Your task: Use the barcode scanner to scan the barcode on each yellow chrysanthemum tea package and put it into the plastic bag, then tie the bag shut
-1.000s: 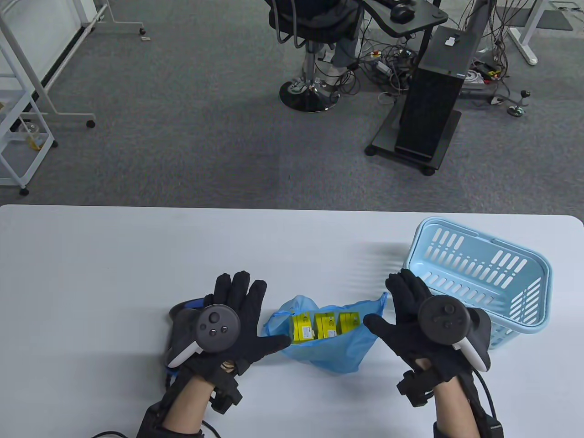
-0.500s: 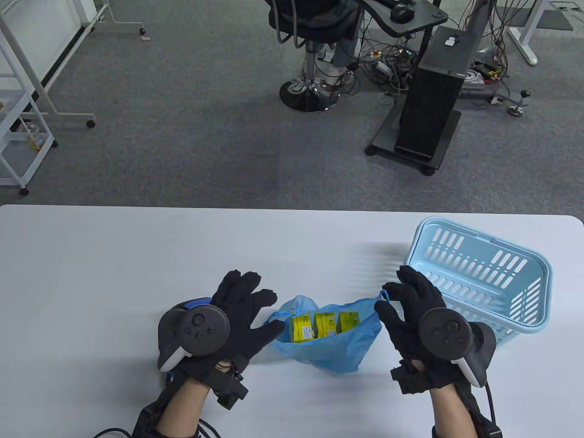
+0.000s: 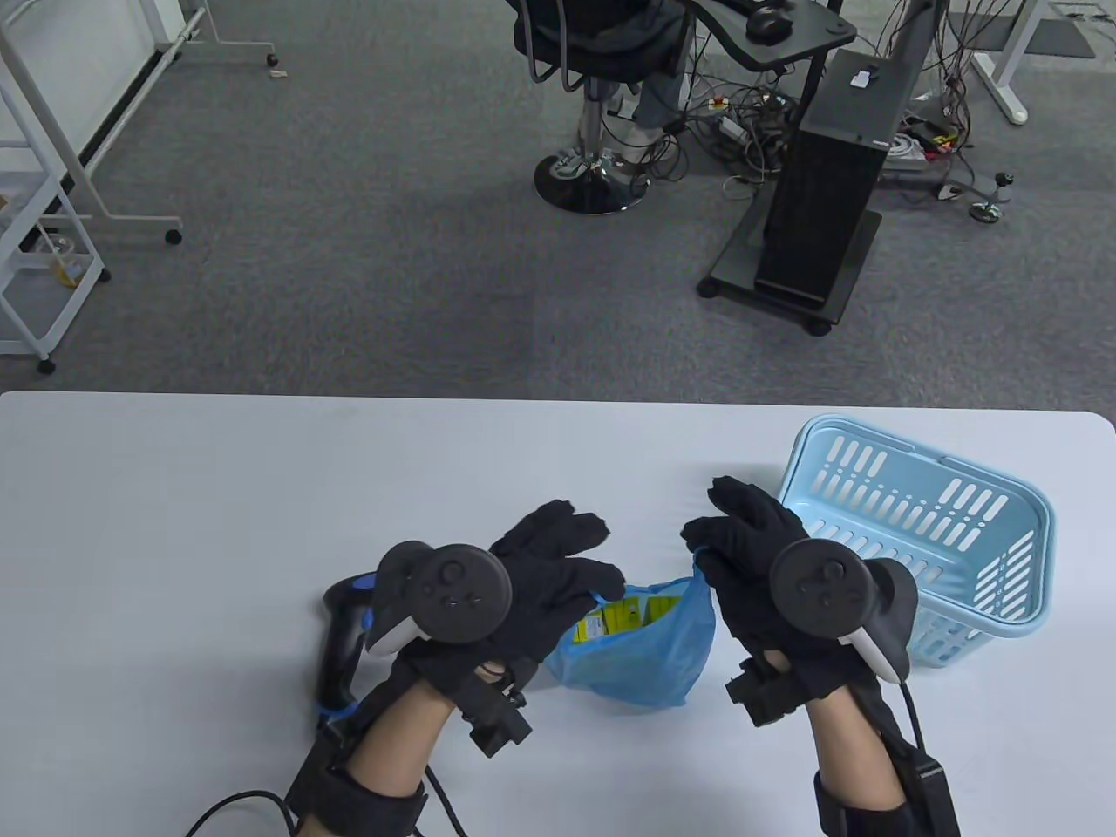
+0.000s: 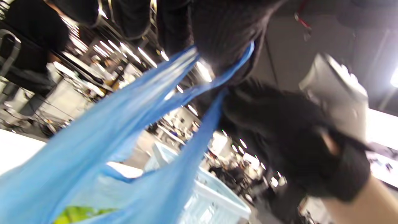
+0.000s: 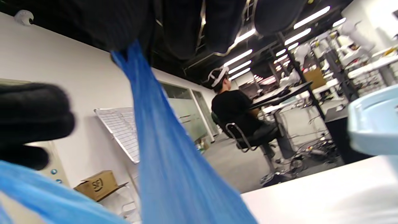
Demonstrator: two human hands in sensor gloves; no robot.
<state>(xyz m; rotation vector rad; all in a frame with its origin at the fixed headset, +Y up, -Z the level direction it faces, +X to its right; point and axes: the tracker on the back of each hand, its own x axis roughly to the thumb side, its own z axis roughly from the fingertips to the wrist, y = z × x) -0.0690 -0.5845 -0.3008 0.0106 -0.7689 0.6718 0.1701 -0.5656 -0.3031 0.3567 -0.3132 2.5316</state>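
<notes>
grey carpet (image 3: 349,261), black office chair (image 3: 593,52), white table (image 3: 218,488).

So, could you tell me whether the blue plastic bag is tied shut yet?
Not yet: the blue plastic bag gapes, yellow packages visible; left hand and right hand each grip a handle.

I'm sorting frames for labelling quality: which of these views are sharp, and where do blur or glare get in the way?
Table view: sharp and evenly lit, soft shadows only; the blue bag, both hands and the basket read clearly. Left wrist view: motion-blurred, ceiling lights streaked, glare at the right edge. Right wrist view: bag handle and fingers smeared up close, background sharper.
</notes>
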